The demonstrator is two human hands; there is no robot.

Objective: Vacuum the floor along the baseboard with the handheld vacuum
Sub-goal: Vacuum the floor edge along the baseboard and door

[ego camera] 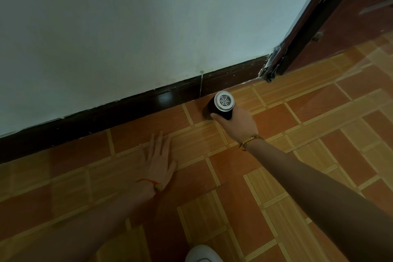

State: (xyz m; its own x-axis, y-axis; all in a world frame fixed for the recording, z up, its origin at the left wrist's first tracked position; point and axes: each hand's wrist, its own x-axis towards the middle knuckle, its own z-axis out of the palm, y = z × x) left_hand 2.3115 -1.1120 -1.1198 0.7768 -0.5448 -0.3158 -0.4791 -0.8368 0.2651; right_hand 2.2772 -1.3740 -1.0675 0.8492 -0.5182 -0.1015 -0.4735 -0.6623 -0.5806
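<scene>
Right hand [236, 122] wraps the black body of the handheld vacuum [221, 105], fingers [213, 116] curled closed around it, thumb side toward the camera. Vacuum stands nose-down on the floor [276, 155], its silver vented rear cap facing up at the camera. It sits just beside the dark brown baseboard [127, 108], close to a vertical seam in that baseboard; the nozzle end is hidden under the body, so contact with the baseboard cannot be told. No dust cup or container contents visible from this angle.

Left hand [158, 159] lies flat on the floor, palm down, fingers spread and extended toward the baseboard, holding nothing. It is well apart from the vacuum, to its left and nearer the camera.

Gold bracelet [251, 140] on the right wrist, red string bracelet [150, 182] with a small bead on the left wrist.

Floor is orange-brown tile with pale striped bands. White wall [148, 27] above the baseboard. Dark wood door frame [306, 27] at upper right, where the baseboard ends. A white rounded object [203, 254] at the bottom edge, partly cut off, unclear what it is.
</scene>
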